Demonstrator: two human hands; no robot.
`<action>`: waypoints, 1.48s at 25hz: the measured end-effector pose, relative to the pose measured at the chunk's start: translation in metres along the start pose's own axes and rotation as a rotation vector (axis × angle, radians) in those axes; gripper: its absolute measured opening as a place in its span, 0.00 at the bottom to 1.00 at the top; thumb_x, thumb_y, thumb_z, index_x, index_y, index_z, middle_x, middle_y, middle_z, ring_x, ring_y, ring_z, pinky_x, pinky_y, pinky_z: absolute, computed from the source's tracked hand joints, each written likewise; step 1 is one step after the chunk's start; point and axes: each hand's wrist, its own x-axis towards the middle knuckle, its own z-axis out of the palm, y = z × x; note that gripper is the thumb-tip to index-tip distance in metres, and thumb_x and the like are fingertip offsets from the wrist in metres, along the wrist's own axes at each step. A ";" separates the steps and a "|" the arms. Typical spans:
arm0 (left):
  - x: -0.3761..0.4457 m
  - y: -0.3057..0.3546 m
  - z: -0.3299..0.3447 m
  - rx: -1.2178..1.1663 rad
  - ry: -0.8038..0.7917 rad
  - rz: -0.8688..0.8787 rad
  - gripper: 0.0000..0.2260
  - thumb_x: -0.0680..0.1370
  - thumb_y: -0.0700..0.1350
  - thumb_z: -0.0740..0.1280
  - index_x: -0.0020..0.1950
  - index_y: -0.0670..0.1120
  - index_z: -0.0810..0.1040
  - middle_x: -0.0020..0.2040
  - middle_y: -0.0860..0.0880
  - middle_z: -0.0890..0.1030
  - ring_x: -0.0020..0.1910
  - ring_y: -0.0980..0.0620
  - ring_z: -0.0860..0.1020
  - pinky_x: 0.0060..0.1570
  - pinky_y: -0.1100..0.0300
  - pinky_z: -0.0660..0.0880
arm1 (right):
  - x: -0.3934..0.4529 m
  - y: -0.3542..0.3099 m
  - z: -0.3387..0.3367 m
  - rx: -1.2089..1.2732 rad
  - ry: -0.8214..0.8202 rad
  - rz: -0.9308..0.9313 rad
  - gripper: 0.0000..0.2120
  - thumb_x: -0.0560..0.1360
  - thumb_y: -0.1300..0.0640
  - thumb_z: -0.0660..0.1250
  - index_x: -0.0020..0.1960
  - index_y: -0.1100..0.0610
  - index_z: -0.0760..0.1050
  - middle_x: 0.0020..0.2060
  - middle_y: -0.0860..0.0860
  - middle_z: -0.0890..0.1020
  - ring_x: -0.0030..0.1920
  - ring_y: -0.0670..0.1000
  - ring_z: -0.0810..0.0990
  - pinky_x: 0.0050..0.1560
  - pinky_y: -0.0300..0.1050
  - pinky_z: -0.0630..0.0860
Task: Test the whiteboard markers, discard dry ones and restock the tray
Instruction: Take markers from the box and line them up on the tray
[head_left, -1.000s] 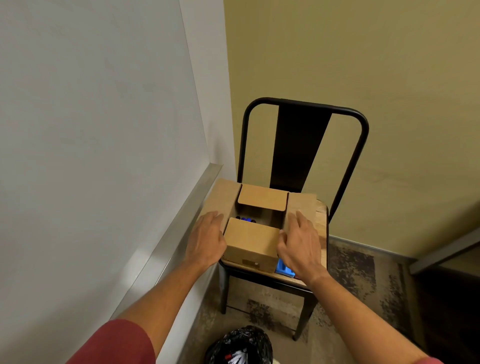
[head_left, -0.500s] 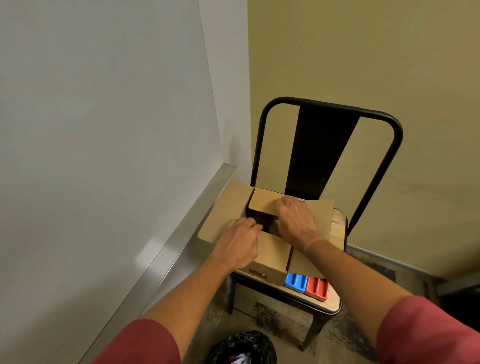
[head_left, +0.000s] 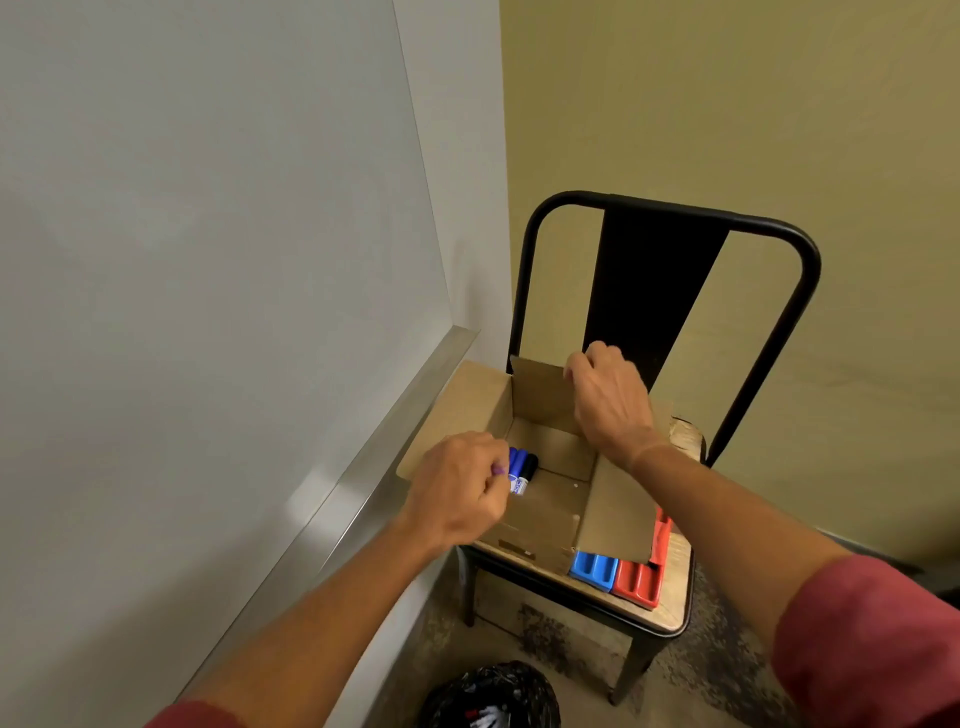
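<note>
— What have you got on the head camera?

— I see a cardboard box (head_left: 550, 499) standing open on the seat of a black chair (head_left: 660, 291), near the right end of the whiteboard's metal tray (head_left: 332, 514). My left hand (head_left: 457, 499) is at the box's left side with its fingers curled; something purple shows at the fingertips, but I cannot tell whether they pinch it. Just beside those fingers, inside the box against its left wall, lie the markers (head_left: 521, 467): blue caps and one black cap.

— And the other hand?

— My right hand (head_left: 608, 400) is at the far side, fingers curled over the top edge of the far flap (head_left: 540, 384), gripping it upright.

— Anything else around the box?

— On the seat just right of the box's near corner sit a blue plastic piece (head_left: 595, 569) and a red plastic piece (head_left: 636, 584), touching each other, partly under the right flap (head_left: 621, 509). On the floor, near me, there is a bin lined with a black bag (head_left: 493, 693); something red and white shows inside.
</note>
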 end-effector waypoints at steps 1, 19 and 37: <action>-0.010 -0.001 -0.001 -0.024 -0.024 -0.012 0.07 0.70 0.49 0.59 0.34 0.49 0.70 0.32 0.54 0.73 0.32 0.58 0.71 0.31 0.68 0.60 | 0.003 0.004 0.000 -0.053 0.022 -0.017 0.12 0.72 0.64 0.67 0.55 0.58 0.73 0.49 0.55 0.73 0.45 0.53 0.69 0.44 0.47 0.73; -0.095 -0.009 0.058 0.298 -0.302 -0.060 0.31 0.79 0.57 0.52 0.78 0.49 0.44 0.79 0.49 0.47 0.77 0.50 0.43 0.73 0.49 0.48 | 0.016 0.026 0.057 0.024 -0.371 -0.048 0.41 0.77 0.34 0.53 0.78 0.58 0.45 0.78 0.59 0.49 0.77 0.59 0.49 0.76 0.56 0.51; -0.026 -0.007 0.000 -1.265 0.068 -0.650 0.25 0.71 0.54 0.67 0.65 0.45 0.73 0.63 0.46 0.78 0.61 0.52 0.77 0.65 0.56 0.70 | -0.014 -0.046 0.046 0.585 -0.491 0.300 0.08 0.71 0.61 0.66 0.49 0.62 0.80 0.44 0.56 0.82 0.43 0.53 0.81 0.46 0.48 0.81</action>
